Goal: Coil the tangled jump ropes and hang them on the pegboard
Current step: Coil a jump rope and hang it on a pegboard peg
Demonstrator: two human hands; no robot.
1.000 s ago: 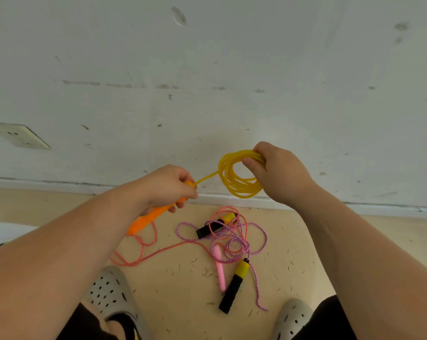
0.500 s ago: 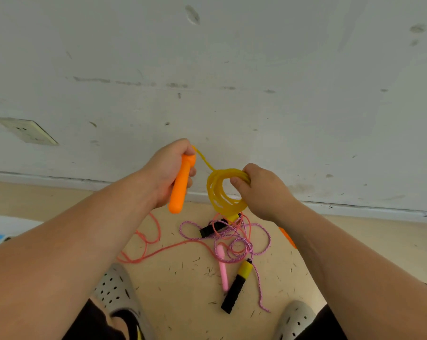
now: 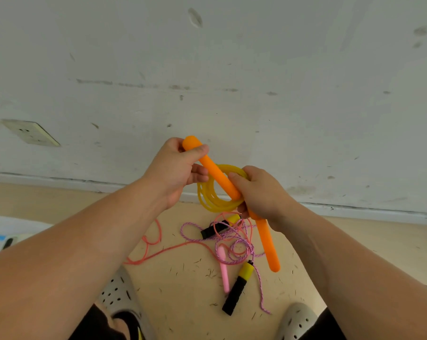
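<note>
Gripping one jump rope in mid-air in front of the scuffed white wall (image 3: 232, 69), both forearms converge toward the centre. We tag the left hand (image 3: 175, 170) as curled round the rounded top of the upper orange handle (image 3: 215, 173), thumb on top. It's a smooth, matte stick slanting down-right across the yellow coil (image 3: 207, 200); through the loops or just over them, we can't tell. The coil is thin, glossy, rubbery tube in several round loops.

The right hand (image 3: 261, 192) is closed on the coil's right side and on the second orange handle (image 3: 269, 244), which hangs below the fist, tip down.

On the speckled beige floor (image 3: 183, 290) below lies a tangle: a pink-purple braided cord (image 3: 190, 225), a thin salmon rope (image 3: 163, 250) trailing left, a slim pink handle (image 3: 224, 273) and a black foam handle (image 3: 235, 288) with a yellow cap.
</note>
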